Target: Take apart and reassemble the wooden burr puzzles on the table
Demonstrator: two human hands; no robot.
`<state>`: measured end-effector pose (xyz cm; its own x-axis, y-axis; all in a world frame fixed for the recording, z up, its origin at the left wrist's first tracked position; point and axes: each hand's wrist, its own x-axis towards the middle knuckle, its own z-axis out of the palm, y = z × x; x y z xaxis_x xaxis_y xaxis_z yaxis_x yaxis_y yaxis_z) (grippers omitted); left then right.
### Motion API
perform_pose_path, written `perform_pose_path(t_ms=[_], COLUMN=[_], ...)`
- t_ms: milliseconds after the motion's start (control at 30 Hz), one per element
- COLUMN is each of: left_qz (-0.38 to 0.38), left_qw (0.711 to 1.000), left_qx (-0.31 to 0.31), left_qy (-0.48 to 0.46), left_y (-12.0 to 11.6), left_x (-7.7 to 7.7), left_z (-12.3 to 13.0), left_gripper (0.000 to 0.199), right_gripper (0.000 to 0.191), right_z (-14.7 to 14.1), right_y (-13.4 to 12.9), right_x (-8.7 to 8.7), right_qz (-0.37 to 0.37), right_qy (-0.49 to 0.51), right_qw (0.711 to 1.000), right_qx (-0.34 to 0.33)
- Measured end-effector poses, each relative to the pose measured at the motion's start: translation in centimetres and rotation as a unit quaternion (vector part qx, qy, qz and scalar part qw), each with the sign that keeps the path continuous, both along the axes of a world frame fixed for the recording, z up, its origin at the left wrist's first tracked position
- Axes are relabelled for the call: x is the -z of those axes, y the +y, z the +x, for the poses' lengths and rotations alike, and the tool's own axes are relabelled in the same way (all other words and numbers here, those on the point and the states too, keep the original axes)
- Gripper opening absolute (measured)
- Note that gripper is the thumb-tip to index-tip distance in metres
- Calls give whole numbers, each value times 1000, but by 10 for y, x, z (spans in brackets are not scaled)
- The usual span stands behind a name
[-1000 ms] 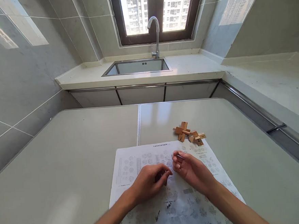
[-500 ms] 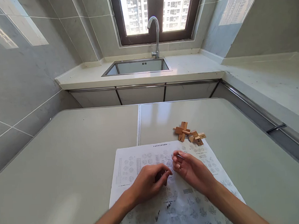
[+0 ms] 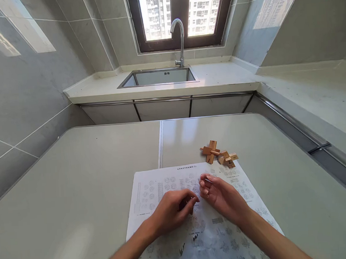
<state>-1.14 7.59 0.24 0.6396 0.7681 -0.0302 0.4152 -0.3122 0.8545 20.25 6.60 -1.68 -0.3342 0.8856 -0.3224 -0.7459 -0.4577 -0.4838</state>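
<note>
A large printed sheet (image 3: 147,190) covered in small diagrams lies on the table. My left hand (image 3: 177,209) rests on it, fingers loosely curled and apart, holding nothing. Just to its right, my right hand (image 3: 221,197) lies on its side with the palm turned inward, its fingers bent and nothing in them. The two hands do not touch. Past the sheet's top right edge sits a wooden interlocking piece marked 1 (image 3: 210,151). Touching it on the right is a smaller wooden cluster marked 2 (image 3: 228,159), partly on the sheet's corner.
The pale table (image 3: 76,183) has a seam running away from me. Beyond it stands a counter (image 3: 222,72) with a sink (image 3: 157,70) and a curved faucet (image 3: 181,42) below a window. Another counter (image 3: 315,92) with a metal edge runs along the right.
</note>
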Motion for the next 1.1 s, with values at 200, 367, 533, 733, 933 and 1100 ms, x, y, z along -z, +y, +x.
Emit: perform_pose_path(t_ms=[200,367,533,733,933,1100], left_qz=[2,5,8,12,8,9], left_qw=[1000,1000,1000,1000,1000,1000], left_qx=[1,2,6,5,8,8], left_qy=[4,3,-4,-1,-1,0], left_y=[0,1,1,1,1,1], left_x=[0,0,-2,-1,-1,-2], left_z=[0,1,0,0,0,1], left_gripper=[23,25,25,24,24,24], right_gripper=[19,20,19,20,17,19], right_z=[0,0,0,0,1,1], right_y=[0,0,0,0,0,0], right_x=[1,0,0,2,3,2], right_qz=[1,-1,2,0,5,3], right_qy=[-3,-3,4,0,0,-3], right_qw=[1000,1000,1000,1000,1000,1000], right_qx=[1,2,1,2,0,0])
